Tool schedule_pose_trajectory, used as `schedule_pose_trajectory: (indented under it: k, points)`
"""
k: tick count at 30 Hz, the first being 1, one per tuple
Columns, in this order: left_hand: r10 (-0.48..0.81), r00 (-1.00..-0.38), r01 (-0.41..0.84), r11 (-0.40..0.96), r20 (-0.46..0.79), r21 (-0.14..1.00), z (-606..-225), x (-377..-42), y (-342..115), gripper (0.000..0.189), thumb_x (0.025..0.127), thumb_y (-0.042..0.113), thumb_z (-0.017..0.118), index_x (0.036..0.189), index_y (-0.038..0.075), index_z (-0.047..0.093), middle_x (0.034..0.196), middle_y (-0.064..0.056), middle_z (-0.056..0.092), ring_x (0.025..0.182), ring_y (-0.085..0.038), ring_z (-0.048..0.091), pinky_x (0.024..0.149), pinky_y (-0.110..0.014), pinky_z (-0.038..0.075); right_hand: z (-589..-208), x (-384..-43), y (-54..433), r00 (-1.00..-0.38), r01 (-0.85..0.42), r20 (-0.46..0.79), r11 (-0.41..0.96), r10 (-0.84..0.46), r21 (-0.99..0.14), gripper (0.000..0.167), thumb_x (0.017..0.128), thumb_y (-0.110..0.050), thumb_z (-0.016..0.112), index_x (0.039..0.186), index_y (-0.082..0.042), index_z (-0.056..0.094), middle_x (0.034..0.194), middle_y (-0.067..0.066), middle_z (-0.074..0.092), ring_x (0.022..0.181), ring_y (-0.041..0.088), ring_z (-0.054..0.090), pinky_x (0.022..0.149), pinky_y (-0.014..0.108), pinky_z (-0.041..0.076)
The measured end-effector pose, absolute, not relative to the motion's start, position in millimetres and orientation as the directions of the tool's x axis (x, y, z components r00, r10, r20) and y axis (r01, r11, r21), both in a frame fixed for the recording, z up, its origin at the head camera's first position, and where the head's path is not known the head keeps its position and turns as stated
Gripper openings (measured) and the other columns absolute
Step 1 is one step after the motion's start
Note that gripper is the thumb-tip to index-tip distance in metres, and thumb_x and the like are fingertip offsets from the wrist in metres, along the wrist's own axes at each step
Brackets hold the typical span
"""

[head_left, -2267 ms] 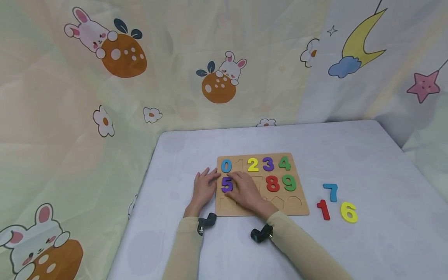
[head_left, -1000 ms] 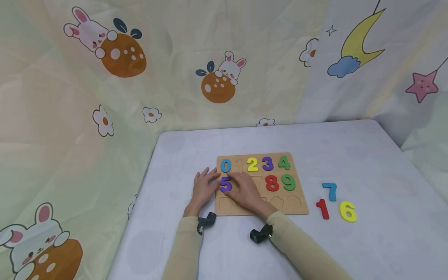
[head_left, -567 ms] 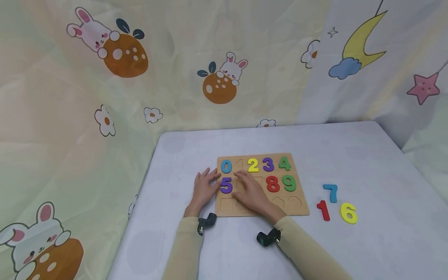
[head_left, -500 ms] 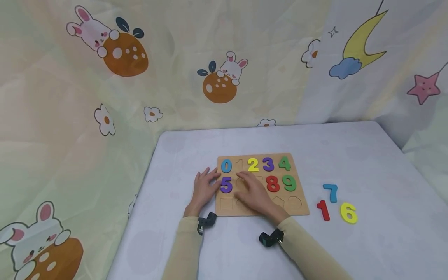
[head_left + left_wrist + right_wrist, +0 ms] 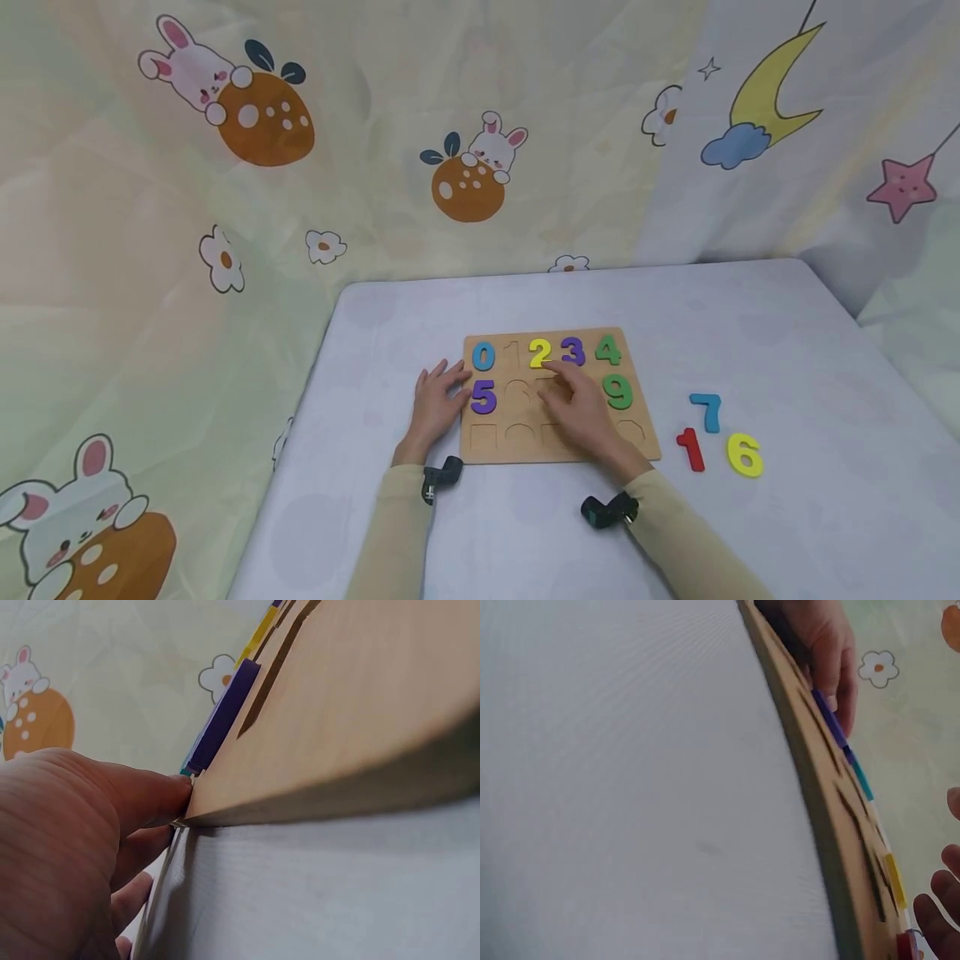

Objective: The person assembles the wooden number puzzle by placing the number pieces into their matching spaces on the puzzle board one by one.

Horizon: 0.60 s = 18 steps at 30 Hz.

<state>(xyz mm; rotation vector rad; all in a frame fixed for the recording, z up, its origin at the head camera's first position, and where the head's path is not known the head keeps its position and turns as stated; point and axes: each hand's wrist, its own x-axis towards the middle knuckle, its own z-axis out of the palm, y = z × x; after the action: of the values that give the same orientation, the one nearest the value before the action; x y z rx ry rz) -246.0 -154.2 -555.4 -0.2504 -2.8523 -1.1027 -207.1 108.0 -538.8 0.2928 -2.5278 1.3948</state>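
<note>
A wooden number puzzle board (image 5: 517,454) lies on the table. My left hand (image 5: 435,408) rests at its left edge with the fingers extended; in the left wrist view, the thumb (image 5: 154,796) touches the board's edge beside a purple number. A blue 0 (image 5: 483,357) and purple 5 (image 5: 483,397) sit nearest that hand. My right hand (image 5: 583,411) is over the middle of the board, its fingers loosely bent and nothing between thumb and forefinger. It hides the red 8. Around it are a yellow 2 (image 5: 540,353), purple 3 (image 5: 573,351), green 4 (image 5: 608,349) and green 9 (image 5: 618,391).
Right of the board, a blue 7 (image 5: 707,412), a red 1 (image 5: 691,450) and a yellow 6 (image 5: 745,455) lie loose on the white tabletop (image 5: 810,350). Patterned cloth (image 5: 375,167) hangs behind and left of the table. Each wrist carries a small black camera (image 5: 610,510).
My right hand has left the purple 5 and moved right across the board, uncovering outlined recesses and covering the red 8. My left hand and the loose numbers stay put.
</note>
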Motion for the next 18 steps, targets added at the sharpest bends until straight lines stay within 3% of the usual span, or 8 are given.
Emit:
schedule_pose_trajectory:
  k: [5, 13, 18]
  points:
    - [0.133, -0.98, 0.196, 0.729, 0.146, 0.656, -556.5, -246.4, -153.3, 0.031, 0.093, 0.02, 0.067, 0.123, 0.015, 0.067, 0.144, 0.001, 0.052, 0.145, -0.024, 0.03, 0.123, -0.048, 0.004, -530.1, -202.1, 122.4, -0.957, -0.268, 0.288, 0.494, -0.036, -0.827, 0.042, 0.091, -0.01, 0.066, 0.132, -0.01, 0.058, 0.127, 0.009, 0.06, 0.108, 0.03, 0.06, 0.084, 0.047, 0.055]
    - [0.132, -0.979, 0.201, 0.733, 0.154, 0.649, -555.4, -246.0, -152.4, 0.031, 0.092, 0.02, 0.068, 0.123, 0.015, 0.068, 0.144, -0.001, 0.053, 0.144, -0.025, 0.031, 0.122, -0.049, 0.005, -523.8, -199.1, 157.6, -0.968, -0.186, 0.248, 0.565, 0.034, -0.803, 0.039, 0.094, -0.015, 0.065, 0.132, -0.011, 0.058, 0.133, 0.01, 0.058, 0.117, 0.036, 0.058, 0.095, 0.054, 0.052]
    - [0.125, -0.98, 0.195, 0.735, 0.153, 0.649, -554.6, -245.0, -153.5, 0.031, 0.092, 0.019, 0.067, 0.123, 0.014, 0.068, 0.144, -0.002, 0.053, 0.144, -0.026, 0.031, 0.122, -0.049, 0.004, -523.0, -199.0, 181.9, -0.96, -0.171, 0.27, 0.607, 0.075, -0.776, 0.037, 0.093, -0.012, 0.066, 0.129, -0.008, 0.059, 0.13, 0.014, 0.059, 0.116, 0.039, 0.058, 0.094, 0.056, 0.052]
